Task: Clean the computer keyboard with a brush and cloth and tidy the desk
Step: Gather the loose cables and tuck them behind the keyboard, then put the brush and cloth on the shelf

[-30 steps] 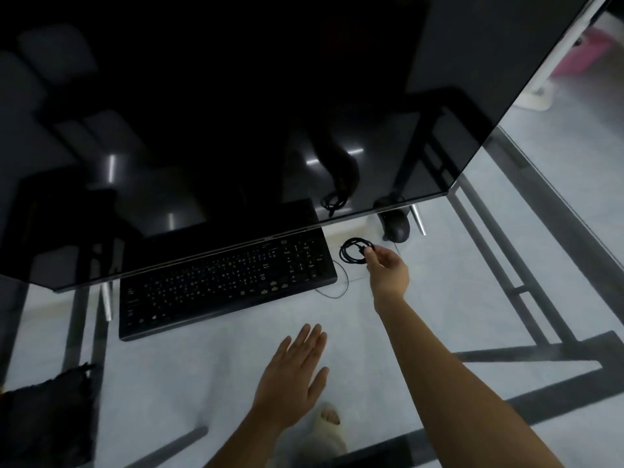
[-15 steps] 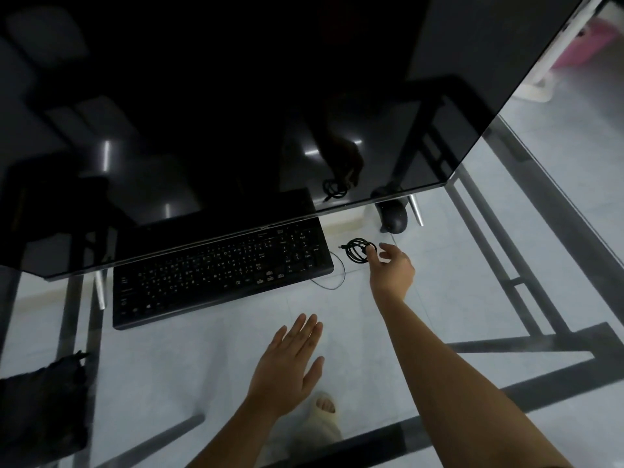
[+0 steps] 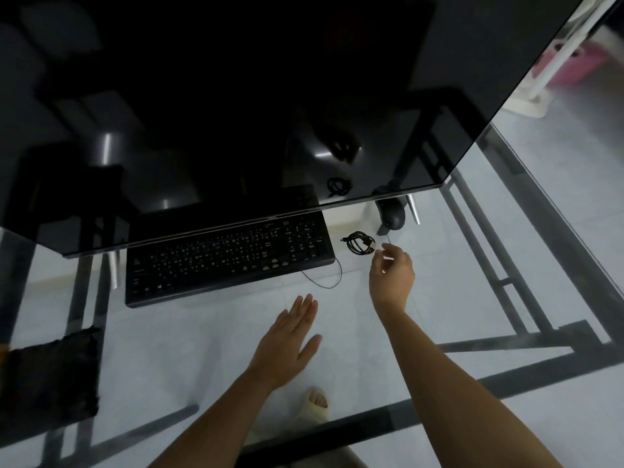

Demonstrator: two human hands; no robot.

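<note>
Black keyboard (image 3: 229, 256) on the glass table (image 3: 449, 285), under a dark monitor (image 3: 236, 96).
Its long axis runs left to right, the right end a little farther away; the white key legends are too small to read. The right hand (image 3: 391, 275), grip loose and empty, is just beside a coiled cable (image 3: 361, 243). The left hand (image 3: 287, 346) is flat.

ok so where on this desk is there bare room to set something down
Bare glass right of the right hand and mouse, and in front of the keyboard between the cloth and left hand. Crowded around the coiled cable.
</note>
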